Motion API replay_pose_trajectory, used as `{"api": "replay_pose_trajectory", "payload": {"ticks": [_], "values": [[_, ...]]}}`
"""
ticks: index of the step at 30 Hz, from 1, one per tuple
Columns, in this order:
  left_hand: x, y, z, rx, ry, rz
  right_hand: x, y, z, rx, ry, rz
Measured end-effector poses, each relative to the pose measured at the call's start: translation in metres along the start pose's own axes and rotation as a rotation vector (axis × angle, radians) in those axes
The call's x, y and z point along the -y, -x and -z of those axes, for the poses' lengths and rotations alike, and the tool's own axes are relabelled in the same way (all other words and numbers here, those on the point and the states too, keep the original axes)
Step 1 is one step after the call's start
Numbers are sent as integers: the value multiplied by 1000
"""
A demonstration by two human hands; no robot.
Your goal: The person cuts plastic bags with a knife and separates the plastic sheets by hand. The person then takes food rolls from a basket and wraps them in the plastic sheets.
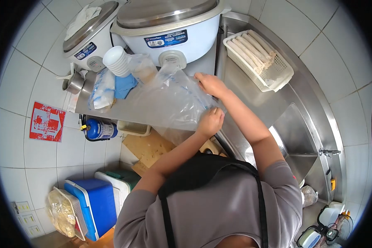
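A large clear plastic bag (173, 97) is spread over the steel counter's front part, in front of the big rice cooker (169, 35). My left hand (211, 121) is closed on the bag's near edge. Farther back, my right hand (211, 84) pinches the bag's edge at its upper right side. Left of the bag are a stack of white cups (116, 61), a blue cloth (124, 86) and a packet of plastic bags (103, 89). A smaller clear bag (142, 68) stands between the cups and the large bag.
A white basket of wrapped rolls (252, 53) stands on the steel surface at the right, beyond the sink (293, 132). A second rice cooker (89, 45) and a metal pot (74, 83) are at the back left. Below are a fire extinguisher (99, 129) and a blue cooler (93, 202).
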State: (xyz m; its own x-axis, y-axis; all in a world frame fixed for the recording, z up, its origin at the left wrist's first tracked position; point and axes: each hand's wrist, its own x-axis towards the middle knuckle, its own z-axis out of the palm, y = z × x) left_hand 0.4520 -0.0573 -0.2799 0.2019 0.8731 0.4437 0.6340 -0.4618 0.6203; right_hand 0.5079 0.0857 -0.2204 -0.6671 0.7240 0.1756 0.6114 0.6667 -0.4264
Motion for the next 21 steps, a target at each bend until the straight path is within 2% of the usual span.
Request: {"api": "replay_pose_trajectory", "payload": {"ticks": [5,7,8,11,13,15,17,20,21], "values": [[-20,2,28,128,64,68,6,5,6,-36,-19,85],[-36,6,55,21,8,7,7,15,9,2,-23,48],[-44,11,68,-30,-19,-20,8,21,10,-49,-43,58],[-52,36,116,1,295,178,15,34,14,-173,-92,75],[-39,51,137,-298,-35,-49,21,41,15,-201,-99,75],[-14,68,138,-679,-260,304,28,44,17,-185,-69,53],[52,104,125,-957,-219,749,32,46,15,-158,-57,51],[81,137,124,-665,985,1113,27,39,12,-137,-92,69],[75,135,125,-567,1075,1148,24,36,7,-150,-130,71]]}}
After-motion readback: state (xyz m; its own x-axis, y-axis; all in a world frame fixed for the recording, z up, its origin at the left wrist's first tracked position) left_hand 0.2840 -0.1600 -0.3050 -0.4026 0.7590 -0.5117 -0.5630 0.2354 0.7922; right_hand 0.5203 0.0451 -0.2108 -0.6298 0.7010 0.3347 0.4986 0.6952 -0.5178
